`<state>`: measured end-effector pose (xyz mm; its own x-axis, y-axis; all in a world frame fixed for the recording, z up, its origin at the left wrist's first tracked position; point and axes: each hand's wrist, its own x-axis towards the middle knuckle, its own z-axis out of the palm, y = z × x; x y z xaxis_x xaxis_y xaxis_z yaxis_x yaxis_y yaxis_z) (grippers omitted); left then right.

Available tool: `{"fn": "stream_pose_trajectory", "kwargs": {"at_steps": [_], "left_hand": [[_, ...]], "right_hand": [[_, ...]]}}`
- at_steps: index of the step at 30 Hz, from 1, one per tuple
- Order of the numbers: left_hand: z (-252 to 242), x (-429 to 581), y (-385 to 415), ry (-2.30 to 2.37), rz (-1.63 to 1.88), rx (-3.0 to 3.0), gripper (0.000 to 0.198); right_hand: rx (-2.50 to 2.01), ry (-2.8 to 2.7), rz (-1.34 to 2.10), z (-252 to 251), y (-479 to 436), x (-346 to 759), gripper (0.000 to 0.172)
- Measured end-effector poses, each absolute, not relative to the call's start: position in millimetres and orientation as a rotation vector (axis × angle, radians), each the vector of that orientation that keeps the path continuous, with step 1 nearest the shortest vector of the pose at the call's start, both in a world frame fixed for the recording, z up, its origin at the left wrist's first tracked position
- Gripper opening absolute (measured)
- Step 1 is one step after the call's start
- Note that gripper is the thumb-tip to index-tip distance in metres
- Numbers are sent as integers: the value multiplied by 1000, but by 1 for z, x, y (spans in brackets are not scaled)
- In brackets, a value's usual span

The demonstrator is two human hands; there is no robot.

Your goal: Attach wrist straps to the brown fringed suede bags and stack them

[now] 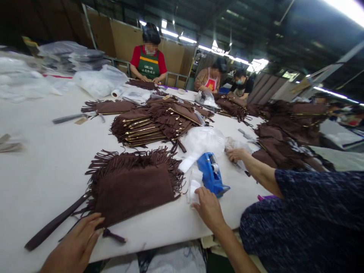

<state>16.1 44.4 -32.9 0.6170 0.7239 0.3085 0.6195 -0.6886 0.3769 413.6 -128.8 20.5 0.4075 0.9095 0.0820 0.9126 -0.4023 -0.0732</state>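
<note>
A dark brown fringed suede pouch [135, 191] lies flat on the white table in front of me, its wrist strap [57, 222] stretching to the lower left. My left hand [75, 242] is at the pouch's lower left corner, fingers extended, close to a small brown tassel pull [113, 236]. It grips nothing that I can see. To the right, my right hand [209, 208] reaches to a small stack of white strips [195, 184], thumb and fingers apart at its near edge. Beside that stack stands a blue tape dispenser [210, 172].
Brown pouches with gold zippers [148, 123] are piled mid-table, near a crumpled clear plastic bag [203, 142]. A co-worker's arm [258, 170] reaches in from the right, holding plastic. Another person [149, 62] in a green apron works across the table. Plastic-wrapped stacks [71, 55] lie far left.
</note>
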Motion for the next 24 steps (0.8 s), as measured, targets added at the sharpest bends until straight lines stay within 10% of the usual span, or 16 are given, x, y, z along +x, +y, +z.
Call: {"fn": "stream_pose_trajectory", "kwargs": {"at_steps": [24], "left_hand": [[25, 252, -8, 582, 310, 2311, 21]], "right_hand": [[-2355, -1255, 372, 7, -123, 463, 22]]}}
